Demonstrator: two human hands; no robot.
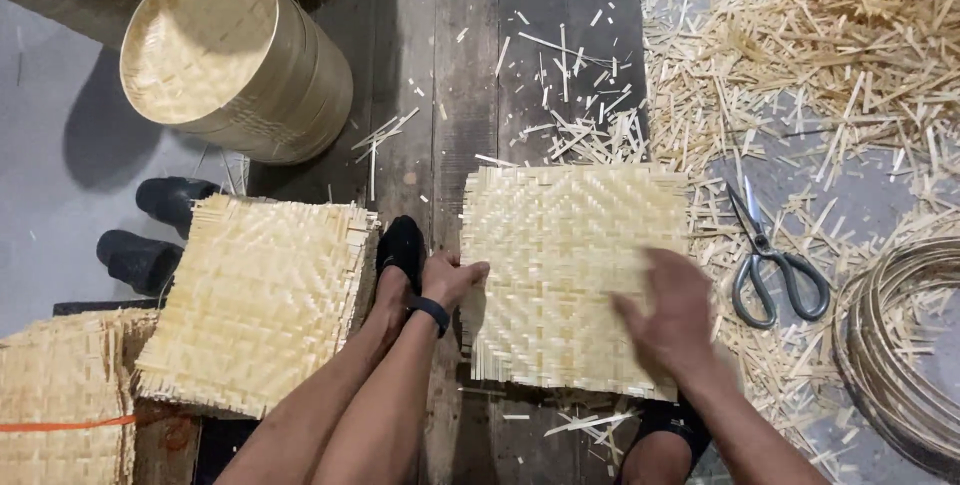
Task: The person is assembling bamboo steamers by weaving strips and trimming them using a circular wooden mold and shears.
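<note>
A square woven bamboo mat [560, 255] lies flat on a dark wooden board in front of me. My left hand [452, 278] grips the mat's left edge, thumb on top; a dark band sits on that wrist. My right hand [672, 313] is blurred and rests open, palm down, on the mat's lower right part. Two feet in black socks show, one beside my left hand [400, 245] and one under the mat's lower right corner [668, 425].
A stack of woven mats [255, 300] lies to the left, another pile [60, 395] at lower left. Stacked round bamboo baskets [235, 55] stand at top left. Scissors [775, 265] lie right, amid bamboo offcuts [800, 45]. Coiled bamboo rings [905, 345] sit at far right.
</note>
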